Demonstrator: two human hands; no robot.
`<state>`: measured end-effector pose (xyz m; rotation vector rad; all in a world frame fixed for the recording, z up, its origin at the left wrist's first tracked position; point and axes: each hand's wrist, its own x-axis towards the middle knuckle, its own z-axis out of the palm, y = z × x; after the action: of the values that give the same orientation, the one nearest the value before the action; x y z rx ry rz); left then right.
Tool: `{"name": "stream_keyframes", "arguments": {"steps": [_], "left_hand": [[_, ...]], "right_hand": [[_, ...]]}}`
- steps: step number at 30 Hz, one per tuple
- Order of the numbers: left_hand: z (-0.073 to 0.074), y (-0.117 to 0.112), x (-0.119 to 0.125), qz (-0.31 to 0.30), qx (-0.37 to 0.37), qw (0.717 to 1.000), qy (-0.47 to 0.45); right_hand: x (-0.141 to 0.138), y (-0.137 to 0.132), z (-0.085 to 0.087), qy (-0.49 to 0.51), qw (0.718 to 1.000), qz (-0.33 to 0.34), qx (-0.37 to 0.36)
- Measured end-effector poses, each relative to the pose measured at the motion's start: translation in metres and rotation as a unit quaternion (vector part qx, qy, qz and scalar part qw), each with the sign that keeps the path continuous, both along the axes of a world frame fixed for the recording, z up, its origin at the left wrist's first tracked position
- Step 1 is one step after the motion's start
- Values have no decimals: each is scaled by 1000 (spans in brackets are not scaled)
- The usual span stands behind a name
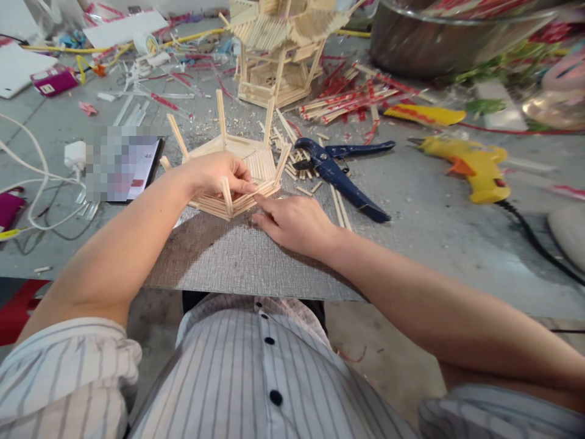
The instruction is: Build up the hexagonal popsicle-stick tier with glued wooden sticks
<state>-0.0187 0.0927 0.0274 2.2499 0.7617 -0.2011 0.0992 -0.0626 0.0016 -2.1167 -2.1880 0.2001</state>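
A hexagonal base built of thin wooden sticks (pixel 228 210), with short posts standing at its corners, rests on the table in front of me. My left hand (pixel 223 174) reaches over its near left side, thumb and fingers pinched on the near wall. At the outside of that same wall is my right hand (pixel 297 222), its fingertips closed on the stick edge close to the left fingertips. Blue-handled cutters (pixel 336 171) lie just right of the base among cut stick pieces (pixel 304 167).
Behind stands a taller stick pavilion (pixel 278 61). Red-wrapped chopsticks (pixel 351 94), a yellow utility knife (pixel 425 114) and a yellow glue gun (pixel 470 161) lie to the right. A phone (pixel 132 167) and white cables (pixel 36 177) are at the left; a metal pot (pixel 420 46) sits behind.
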Motion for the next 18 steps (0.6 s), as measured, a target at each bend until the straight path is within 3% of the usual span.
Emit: {"name": "stream_keyframes", "arguments": {"steps": [10,18], "left_hand": [[-1,-3,1,28,13,999,15],[-6,2,0,21,15,1000,3]], "right_hand": [[24,6,9,60,979,-178,74],[30,13,0,93,986,-135,41]]}}
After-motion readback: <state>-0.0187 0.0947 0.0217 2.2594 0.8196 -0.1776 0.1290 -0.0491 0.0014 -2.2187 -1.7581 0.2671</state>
